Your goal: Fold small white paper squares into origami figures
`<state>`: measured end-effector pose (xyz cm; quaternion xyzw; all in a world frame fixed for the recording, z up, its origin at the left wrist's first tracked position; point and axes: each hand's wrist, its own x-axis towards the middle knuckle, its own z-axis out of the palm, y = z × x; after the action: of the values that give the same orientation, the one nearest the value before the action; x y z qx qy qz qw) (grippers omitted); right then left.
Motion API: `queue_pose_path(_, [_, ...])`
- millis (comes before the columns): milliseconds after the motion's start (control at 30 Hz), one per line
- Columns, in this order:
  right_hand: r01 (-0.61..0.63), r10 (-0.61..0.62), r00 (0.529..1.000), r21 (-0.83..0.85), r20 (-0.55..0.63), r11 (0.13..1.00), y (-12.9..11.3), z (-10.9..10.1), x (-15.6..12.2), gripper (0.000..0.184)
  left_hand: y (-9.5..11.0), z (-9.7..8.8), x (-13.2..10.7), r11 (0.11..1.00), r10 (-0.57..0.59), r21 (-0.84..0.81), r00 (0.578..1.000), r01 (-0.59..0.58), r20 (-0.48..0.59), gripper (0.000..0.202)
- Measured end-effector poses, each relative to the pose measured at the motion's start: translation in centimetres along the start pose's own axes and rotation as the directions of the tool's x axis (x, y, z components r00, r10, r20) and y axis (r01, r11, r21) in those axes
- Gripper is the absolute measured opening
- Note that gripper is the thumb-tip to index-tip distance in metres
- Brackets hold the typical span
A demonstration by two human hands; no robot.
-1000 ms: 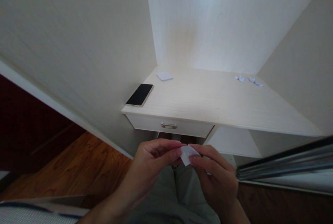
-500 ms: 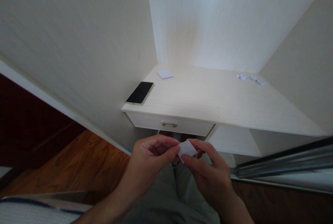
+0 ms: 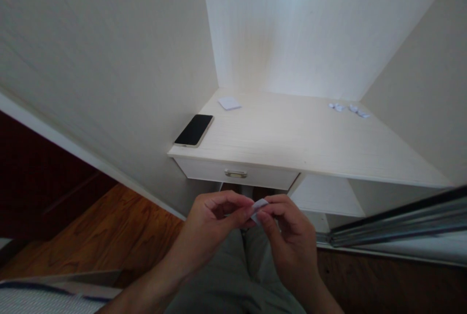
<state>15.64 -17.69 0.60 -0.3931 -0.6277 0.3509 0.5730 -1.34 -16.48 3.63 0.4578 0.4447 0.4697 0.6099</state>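
A small white piece of paper is pinched between the fingertips of both my hands, low in the middle of the view over my lap. My left hand grips its left edge with thumb and forefinger. My right hand curls its fingers round the right side, hiding most of the paper. Only a thin folded edge shows.
A pale wooden desk with a drawer handle stands ahead in a white alcove. On it lie a black phone, a white paper square and small folded white bits. Brown wood floor lies left; a metal rail right.
The paper showed as a flat square half a second ago; now it is folded narrower and my right fingers have closed over it. Both hands stay in the same spot.
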Motion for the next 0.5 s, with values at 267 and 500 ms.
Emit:
queue_pose_path(267, [-0.237,0.248,0.967,0.163,-0.049,0.958,-0.4,0.7,-0.1,0.013,-0.1,-0.6,0.0,0.994,-0.003,0.111,0.997,-0.005,0.075,0.018])
queue_pose_path(500, [-0.325,0.353,0.926,0.196,-0.133,0.925,-0.7,1.8,-0.2,0.019,-0.5,-0.4,-0.1,0.993,0.026,0.116,0.999,-0.029,0.028,0.016])
